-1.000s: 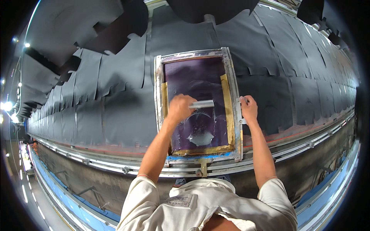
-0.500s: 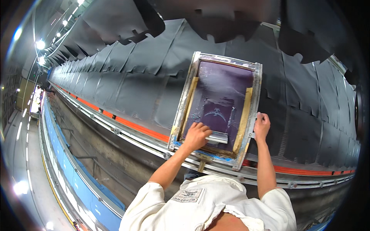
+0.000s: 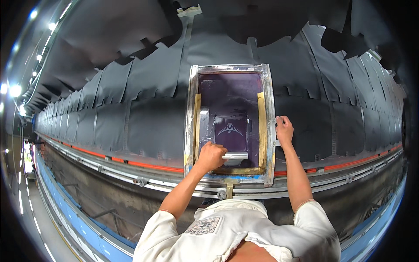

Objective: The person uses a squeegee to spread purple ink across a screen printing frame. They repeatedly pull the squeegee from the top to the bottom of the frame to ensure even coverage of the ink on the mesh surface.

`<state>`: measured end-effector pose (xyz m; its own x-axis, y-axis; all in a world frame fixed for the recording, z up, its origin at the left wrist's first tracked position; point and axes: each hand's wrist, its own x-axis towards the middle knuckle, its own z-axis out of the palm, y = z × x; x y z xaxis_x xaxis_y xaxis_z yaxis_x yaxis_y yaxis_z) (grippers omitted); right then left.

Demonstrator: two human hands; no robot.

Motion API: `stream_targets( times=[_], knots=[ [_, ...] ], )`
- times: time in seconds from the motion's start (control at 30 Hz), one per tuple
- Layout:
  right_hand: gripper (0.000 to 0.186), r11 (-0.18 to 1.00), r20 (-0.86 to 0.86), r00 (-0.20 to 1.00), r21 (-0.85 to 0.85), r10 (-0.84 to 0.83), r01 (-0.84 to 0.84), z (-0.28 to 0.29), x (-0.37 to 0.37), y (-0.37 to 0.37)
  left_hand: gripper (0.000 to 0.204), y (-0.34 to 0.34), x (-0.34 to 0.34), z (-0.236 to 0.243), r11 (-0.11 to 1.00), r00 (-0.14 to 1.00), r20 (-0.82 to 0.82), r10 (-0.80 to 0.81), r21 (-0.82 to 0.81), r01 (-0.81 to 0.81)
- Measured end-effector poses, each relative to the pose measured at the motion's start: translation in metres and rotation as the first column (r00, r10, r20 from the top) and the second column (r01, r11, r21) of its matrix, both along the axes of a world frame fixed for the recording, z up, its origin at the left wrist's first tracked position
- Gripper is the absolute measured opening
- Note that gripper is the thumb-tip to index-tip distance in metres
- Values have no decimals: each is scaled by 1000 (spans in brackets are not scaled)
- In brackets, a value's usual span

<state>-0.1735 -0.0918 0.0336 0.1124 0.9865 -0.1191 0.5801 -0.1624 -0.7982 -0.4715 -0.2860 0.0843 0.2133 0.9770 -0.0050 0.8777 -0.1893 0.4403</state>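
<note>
A silver screen-printing frame (image 3: 266,78) with purple mesh (image 3: 229,87) and yellow tape along its inner edges stands on the dark sheeted bed. A pale arched pattern (image 3: 230,131) shows in the mesh's lower middle. My left hand (image 3: 211,155) is closed round a silver squeegee (image 3: 238,155), which lies across the mesh below that pattern, near the frame's lower end. At the outer right side of the frame, level with the pattern, my right hand (image 3: 283,129) has curled fingers gripping the frame's edge or a fitting there; which one is unclear.
Black sheets (image 3: 144,122) line the long bed to both sides, and more dark pieces (image 3: 248,19) hang overhead. An orange strip (image 3: 301,172) and a metal rail (image 3: 331,181) run along the near edge. A blue ledge (image 3: 83,209) and a lit aisle lie at left.
My left hand and squeegee have moved from the screen's middle down toward its near end. My right hand stays at the frame's side. The view swung aside and back.
</note>
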Motion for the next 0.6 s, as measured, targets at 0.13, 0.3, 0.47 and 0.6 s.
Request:
stream_targets(
  times=[0.13,0.3,0.47,0.6],
  knots=[
    [38,923,450,874,228,183,-311,24,-27,25,27,84,-38,-15,998,996,84,-16,54,11],
    [41,532,298,478,-132,826,-836,65,-140,83,21,194,-73,-24,999,999,34,31,-26,-30],
    [22,528,432,422,-159,797,-834,14,-172,100,24,216,-76,-39,997,997,26,73,-9,-73],
    [19,533,454,484,21,748,-846,-14,-160,59,26,170,-75,-66,994,997,51,65,89,-69]
  ],
)
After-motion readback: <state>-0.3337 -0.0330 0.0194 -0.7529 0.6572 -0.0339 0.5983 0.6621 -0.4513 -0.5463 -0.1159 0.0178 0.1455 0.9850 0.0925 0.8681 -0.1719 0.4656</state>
